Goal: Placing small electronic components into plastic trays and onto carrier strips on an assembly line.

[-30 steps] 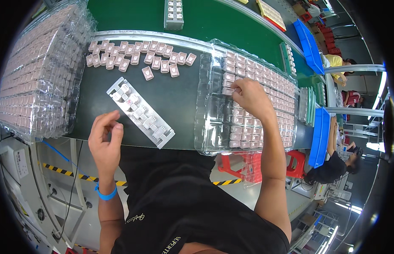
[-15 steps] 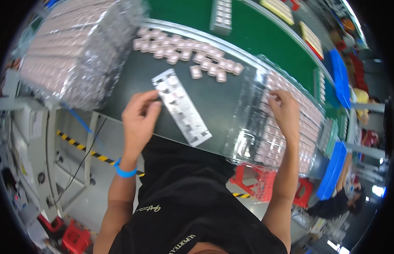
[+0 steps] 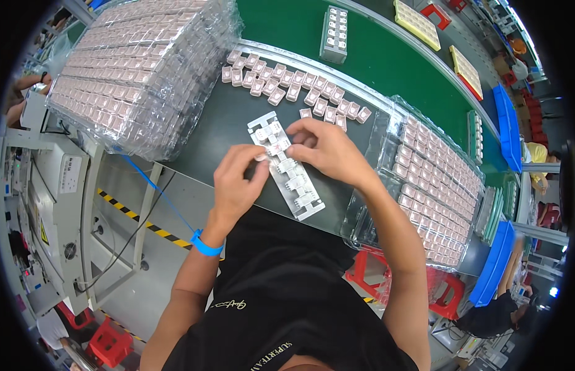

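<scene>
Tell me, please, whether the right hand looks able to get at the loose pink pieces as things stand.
Probably yes: the right hand is at the metal fixture, the nearest loose pink pieces lie close by its knuckles, and nothing seems to stand in the way.

Pale pink, boxy plastic pieces [image 3: 293, 93]; a silver-grey, long metal fixture [image 3: 309, 211]; a dark grey-green, flat desk [image 3: 198, 148]; black-and-yellow, diagonally striped floor tape [image 3: 149, 229].
</scene>
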Demonstrator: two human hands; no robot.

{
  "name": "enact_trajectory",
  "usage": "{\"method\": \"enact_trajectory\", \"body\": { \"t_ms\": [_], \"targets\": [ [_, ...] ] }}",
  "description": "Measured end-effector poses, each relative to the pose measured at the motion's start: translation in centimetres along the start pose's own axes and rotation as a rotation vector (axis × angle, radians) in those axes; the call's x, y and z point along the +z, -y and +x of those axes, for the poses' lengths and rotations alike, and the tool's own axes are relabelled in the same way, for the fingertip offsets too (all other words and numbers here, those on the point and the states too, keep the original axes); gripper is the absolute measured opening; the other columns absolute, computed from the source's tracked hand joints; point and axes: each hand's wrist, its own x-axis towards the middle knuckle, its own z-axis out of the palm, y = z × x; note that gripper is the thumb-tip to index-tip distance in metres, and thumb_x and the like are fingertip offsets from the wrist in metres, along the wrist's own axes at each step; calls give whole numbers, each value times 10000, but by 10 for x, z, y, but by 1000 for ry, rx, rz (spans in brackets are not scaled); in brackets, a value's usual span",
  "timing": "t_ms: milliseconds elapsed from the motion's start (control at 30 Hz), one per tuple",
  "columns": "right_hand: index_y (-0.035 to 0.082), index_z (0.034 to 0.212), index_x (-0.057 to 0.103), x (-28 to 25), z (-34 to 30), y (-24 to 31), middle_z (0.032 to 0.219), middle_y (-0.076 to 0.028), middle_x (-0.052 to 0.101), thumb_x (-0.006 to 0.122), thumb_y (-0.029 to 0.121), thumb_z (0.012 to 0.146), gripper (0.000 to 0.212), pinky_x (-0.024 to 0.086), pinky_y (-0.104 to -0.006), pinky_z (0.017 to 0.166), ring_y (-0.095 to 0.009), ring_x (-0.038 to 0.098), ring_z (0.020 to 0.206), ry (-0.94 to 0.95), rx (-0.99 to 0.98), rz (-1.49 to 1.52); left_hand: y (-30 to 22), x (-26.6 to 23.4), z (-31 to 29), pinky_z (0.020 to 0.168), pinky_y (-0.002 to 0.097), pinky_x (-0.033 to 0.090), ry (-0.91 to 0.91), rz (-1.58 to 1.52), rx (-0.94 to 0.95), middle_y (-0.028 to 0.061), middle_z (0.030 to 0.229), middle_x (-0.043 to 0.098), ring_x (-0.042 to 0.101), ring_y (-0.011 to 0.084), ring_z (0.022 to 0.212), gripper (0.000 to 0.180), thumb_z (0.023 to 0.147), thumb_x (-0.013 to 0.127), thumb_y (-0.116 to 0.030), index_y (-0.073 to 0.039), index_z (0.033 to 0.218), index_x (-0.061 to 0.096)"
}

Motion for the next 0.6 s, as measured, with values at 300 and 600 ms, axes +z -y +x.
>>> {"method": "enact_trajectory", "body": {
  "t_ms": [300, 600],
  "targets": [
    [-52, 1056, 680, -9, 3, 6, 801, -130, 682, 680, 155, 872, 277, 525, -311, 714, -169, 649, 730, -94, -47, -169, 3, -30, 4, 941, 430, 552, -15, -1186, -606, 152, 1110, 624, 665, 281, 1050, 319, 969, 442, -1, 36, 1273, 534],
    [4, 1125, 677, 34, -11, 53, 973, -194, 684, 560, 106, 940, 242, 529, -416, 796, -355, 681, 876, -83, -196, -205, -28, -27, -5, 1050, 436, 512, 169, -1159, -718, 163, 1339, 572, 589, 238, 1234, 427, 998, 460, 9, 49, 1422, 435]
  ]
}}
